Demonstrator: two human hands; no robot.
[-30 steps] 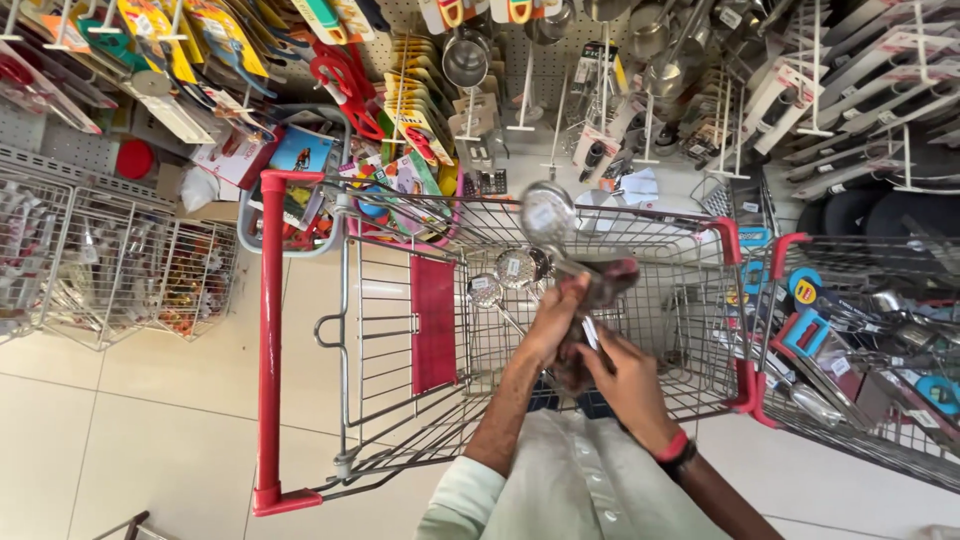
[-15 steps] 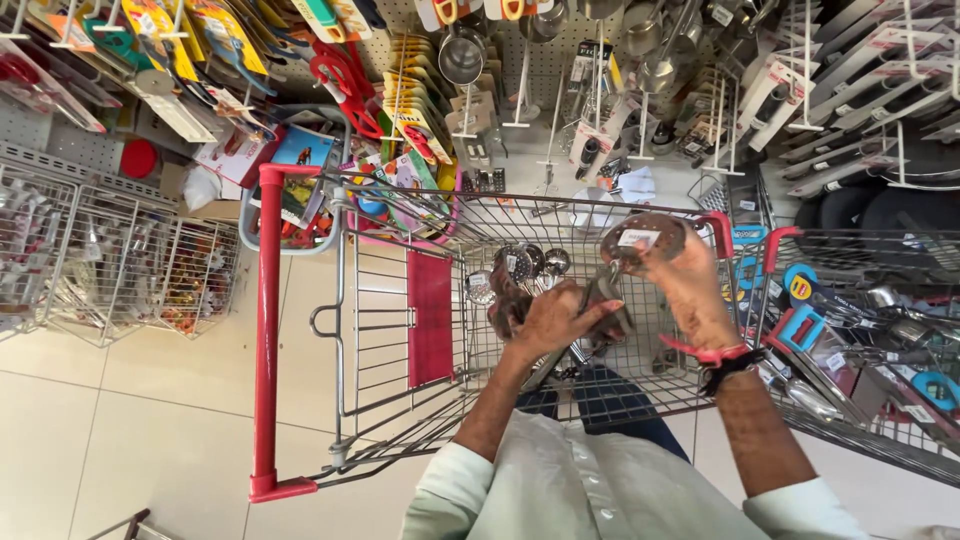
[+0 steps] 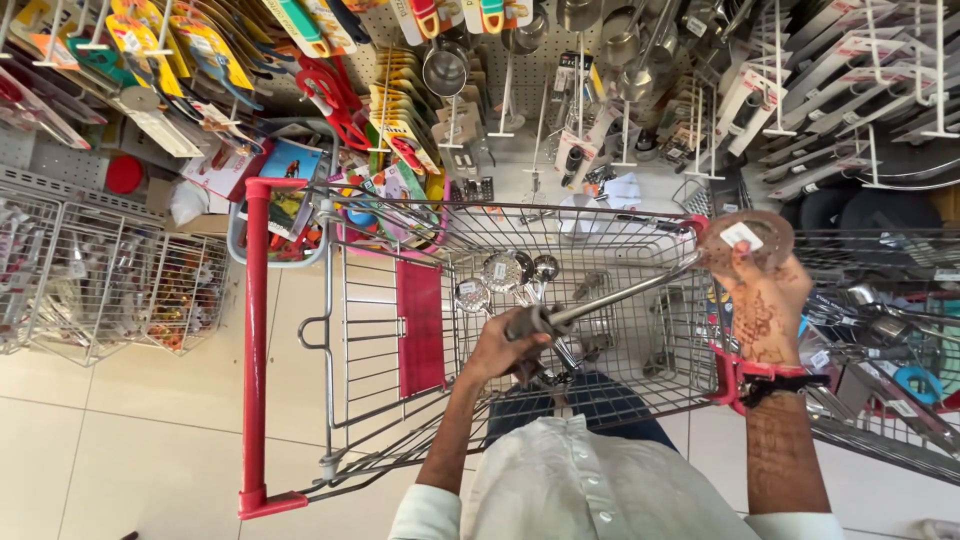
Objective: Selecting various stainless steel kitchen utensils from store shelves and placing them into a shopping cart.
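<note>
Shop racks of kitchen tools filled the frame's top; left hand [image 3: 505, 350] gripped a skimmer [image 3: 745, 243] handle at centre, right hand [image 3: 765, 305] pinched its disc over the cart [image 3: 255, 330]; steadying both ends seemed wise.

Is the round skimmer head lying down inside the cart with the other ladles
No, the right hand holds the round skimmer head up over the cart's far rim, while the ladles lie inside.

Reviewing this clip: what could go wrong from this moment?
The skimmer spans both hands: left hand on the handle end, right hand at the disc. Its long handle could snag the cart wires. The raised disc sits close to hanging utensils and might knock one. Ladles in the cart could tangle.
</note>
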